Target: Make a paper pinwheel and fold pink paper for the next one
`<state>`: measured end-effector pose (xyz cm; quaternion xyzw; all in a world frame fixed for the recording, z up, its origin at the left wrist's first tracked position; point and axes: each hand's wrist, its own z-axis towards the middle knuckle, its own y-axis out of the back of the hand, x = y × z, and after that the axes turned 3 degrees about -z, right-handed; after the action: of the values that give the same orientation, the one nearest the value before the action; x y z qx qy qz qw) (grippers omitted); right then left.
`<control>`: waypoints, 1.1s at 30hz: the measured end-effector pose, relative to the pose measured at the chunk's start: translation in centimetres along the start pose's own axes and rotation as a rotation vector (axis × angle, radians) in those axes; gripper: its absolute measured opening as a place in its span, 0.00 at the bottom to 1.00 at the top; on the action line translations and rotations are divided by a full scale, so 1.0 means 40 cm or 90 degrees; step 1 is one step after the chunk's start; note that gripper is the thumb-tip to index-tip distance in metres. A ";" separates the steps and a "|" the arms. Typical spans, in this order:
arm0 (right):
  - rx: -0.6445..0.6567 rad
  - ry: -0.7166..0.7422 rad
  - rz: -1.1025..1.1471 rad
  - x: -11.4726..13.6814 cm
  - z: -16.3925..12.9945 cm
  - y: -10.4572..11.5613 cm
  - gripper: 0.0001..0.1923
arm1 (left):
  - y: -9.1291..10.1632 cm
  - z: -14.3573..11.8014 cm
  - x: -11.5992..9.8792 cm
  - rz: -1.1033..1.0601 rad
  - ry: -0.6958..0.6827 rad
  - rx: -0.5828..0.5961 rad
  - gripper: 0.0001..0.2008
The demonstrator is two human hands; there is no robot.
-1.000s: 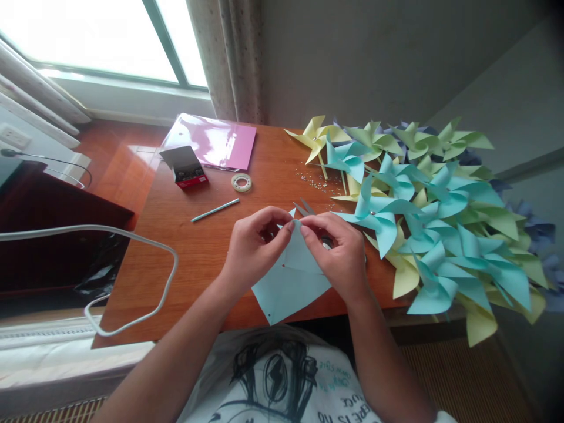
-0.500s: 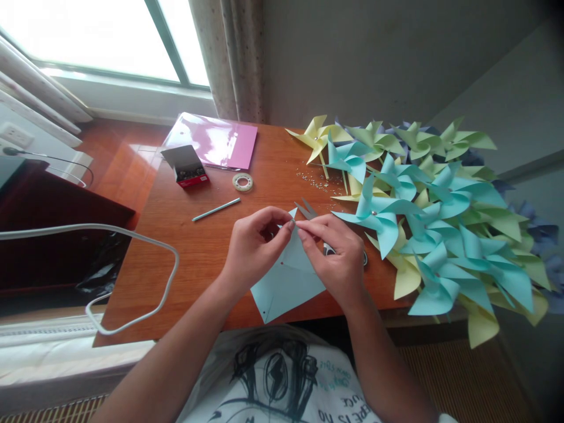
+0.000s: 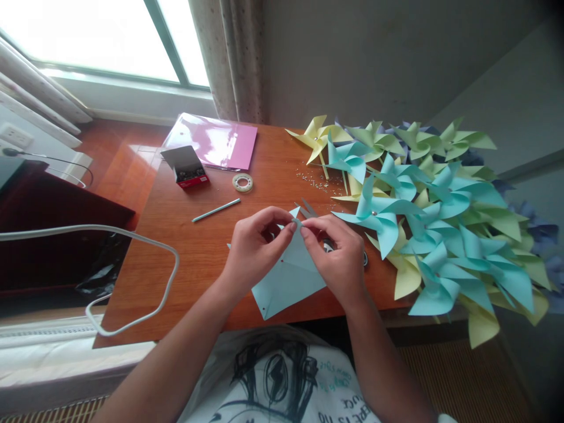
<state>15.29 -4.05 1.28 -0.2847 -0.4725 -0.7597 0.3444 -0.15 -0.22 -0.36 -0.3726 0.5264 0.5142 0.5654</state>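
Observation:
A light blue paper square (image 3: pixel 286 282) lies at the front of the wooden table (image 3: pixel 194 264), cut along its diagonals. My left hand (image 3: pixel 255 249) and my right hand (image 3: pixel 337 255) meet above it and pinch one folded corner between thumb and fingertips. Just behind my right hand lie scissors (image 3: pixel 306 208), partly hidden by it.
A heap of blue, yellow and green paper pinwheels (image 3: pixel 423 217) fills the table's right side. At the back lie a pink folder (image 3: pixel 211 141), an open box of pins (image 3: pixel 185 166), a tape roll (image 3: pixel 242 181) and a thin blue stick (image 3: pixel 215 210). A white cable (image 3: pixel 132 276) loops at left.
The paper has shifted slightly left and its corner is folded further toward the centre. My hands stay pinched together at nearly the same spot.

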 end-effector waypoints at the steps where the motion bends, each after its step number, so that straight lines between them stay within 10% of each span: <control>1: -0.001 0.001 0.001 0.000 0.000 0.001 0.06 | 0.000 0.000 0.000 0.002 -0.001 0.005 0.05; 15: -0.059 0.191 -0.188 -0.007 -0.029 -0.020 0.15 | 0.002 0.003 -0.003 0.057 -0.024 -0.053 0.04; 33: -0.012 0.161 -0.129 0.003 -0.027 -0.008 0.14 | 0.005 0.001 -0.017 0.025 -0.015 -0.023 0.08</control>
<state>14.85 -4.96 0.78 -0.1411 -0.4445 -0.8246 0.3203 -0.29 -0.28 0.31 -0.3664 0.5176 0.5392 0.5541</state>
